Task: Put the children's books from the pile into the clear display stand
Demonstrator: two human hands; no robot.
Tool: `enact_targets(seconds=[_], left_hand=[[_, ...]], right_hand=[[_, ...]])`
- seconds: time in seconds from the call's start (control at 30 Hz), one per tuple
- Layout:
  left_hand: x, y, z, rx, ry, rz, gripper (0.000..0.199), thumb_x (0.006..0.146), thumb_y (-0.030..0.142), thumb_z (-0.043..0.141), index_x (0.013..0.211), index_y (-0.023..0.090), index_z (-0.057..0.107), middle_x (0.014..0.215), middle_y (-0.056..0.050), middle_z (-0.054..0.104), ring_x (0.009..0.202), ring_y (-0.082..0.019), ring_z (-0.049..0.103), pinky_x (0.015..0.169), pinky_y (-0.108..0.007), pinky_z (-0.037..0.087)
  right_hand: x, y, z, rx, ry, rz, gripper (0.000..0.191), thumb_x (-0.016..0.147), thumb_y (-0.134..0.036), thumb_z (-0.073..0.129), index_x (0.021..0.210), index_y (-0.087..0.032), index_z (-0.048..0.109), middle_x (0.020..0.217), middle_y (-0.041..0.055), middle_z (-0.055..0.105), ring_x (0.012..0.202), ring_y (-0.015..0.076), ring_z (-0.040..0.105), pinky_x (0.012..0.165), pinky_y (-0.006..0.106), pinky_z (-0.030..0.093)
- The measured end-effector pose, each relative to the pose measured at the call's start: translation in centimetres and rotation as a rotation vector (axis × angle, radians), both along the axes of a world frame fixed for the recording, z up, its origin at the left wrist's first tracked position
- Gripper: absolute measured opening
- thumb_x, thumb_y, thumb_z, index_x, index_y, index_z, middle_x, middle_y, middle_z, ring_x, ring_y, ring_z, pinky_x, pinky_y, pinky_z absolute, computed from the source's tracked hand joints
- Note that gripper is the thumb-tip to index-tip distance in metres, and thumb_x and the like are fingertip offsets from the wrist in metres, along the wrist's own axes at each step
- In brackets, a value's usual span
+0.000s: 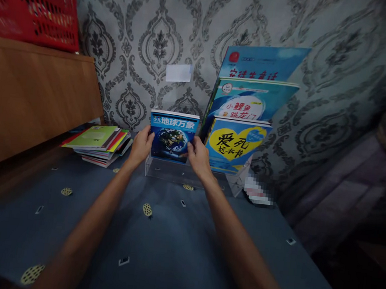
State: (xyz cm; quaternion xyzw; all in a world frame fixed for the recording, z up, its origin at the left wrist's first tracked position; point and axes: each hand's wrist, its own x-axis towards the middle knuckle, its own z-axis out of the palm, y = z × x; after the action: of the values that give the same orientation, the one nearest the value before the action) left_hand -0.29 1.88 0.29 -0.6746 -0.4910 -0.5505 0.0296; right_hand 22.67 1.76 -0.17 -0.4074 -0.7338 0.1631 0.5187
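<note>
A blue book with a globe on its cover (171,137) stands upright at the left part of a clear acrylic book rack (176,170). My left hand (140,147) grips its left edge, and my right hand (198,155) has its fingers closed on the right edge. Just right of my right hand, a blue book with a yellow heart (235,149) stands at the front of the rack. Behind it rise a teal book with a white oval (270,97) and, taller still, a blue book with red lettering (257,57).
On the left, a stack of books (95,139) lies on the dark blue patterned cloth (154,251). A wooden cabinet (35,100) carries a red plastic basket (35,8). Patterned wallpaper (163,35) with a white label (178,73) is behind the rack. A blurred item (258,190) sits right of it.
</note>
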Motion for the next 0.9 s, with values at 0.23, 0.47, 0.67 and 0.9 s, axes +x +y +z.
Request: enact_targets(seconds=[0.23, 0.47, 0.67, 0.9], left_hand=[[0.5, -0.7, 1.1, 0.102, -0.052, -0.133, 0.017, 0.097, 0.028, 0.048, 0.101, 0.019, 0.061, 0.09, -0.004, 0.067, 0.086, -0.02, 0.064, 0.083, -0.034, 0.051], [0.5, -0.6, 1.2, 0.122, -0.097, -0.151, 0.025, 0.099, 0.042, 0.051, 0.102, 0.019, 0.06, 0.09, -0.004, 0.065, 0.081, -0.018, 0.063, 0.079, -0.034, 0.053], [0.4, -0.4, 0.8, 0.099, -0.126, -0.194, 0.032, 0.099, 0.049, 0.051, 0.108, 0.02, 0.062, 0.089, -0.004, 0.065, 0.078, -0.018, 0.063, 0.077, -0.035, 0.056], [1.0, -1.2, 1.7, 0.124, -0.14, -0.217, 0.034, 0.099, 0.052, 0.049, 0.108, 0.021, 0.061, 0.095, -0.005, 0.068, 0.087, -0.019, 0.065, 0.083, -0.037, 0.056]], right_hand=[[0.1, -0.3, 0.4, 0.067, 0.03, -0.004, 0.018, 0.098, -0.042, 0.042, 0.096, -0.025, 0.048, 0.082, 0.0049, 0.063, 0.066, 0.025, 0.07, 0.065, 0.039, 0.054], [0.2, -0.4, 0.6, 0.12, 0.03, -0.022, 0.015, 0.099, -0.033, 0.04, 0.104, -0.023, 0.05, 0.087, 0.0065, 0.065, 0.069, 0.0264, 0.07, 0.072, 0.046, 0.057], [0.1, -0.7, 0.8, 0.1, 0.027, -0.014, 0.012, 0.098, -0.029, 0.039, 0.102, -0.023, 0.049, 0.08, 0.0034, 0.062, 0.064, 0.0246, 0.069, 0.071, 0.045, 0.058], [0.2, -0.7, 1.1, 0.135, 0.088, 0.001, 0.016, 0.099, -0.04, 0.043, 0.099, -0.025, 0.048, 0.08, 0.0021, 0.061, 0.063, 0.0222, 0.068, 0.065, 0.04, 0.056]])
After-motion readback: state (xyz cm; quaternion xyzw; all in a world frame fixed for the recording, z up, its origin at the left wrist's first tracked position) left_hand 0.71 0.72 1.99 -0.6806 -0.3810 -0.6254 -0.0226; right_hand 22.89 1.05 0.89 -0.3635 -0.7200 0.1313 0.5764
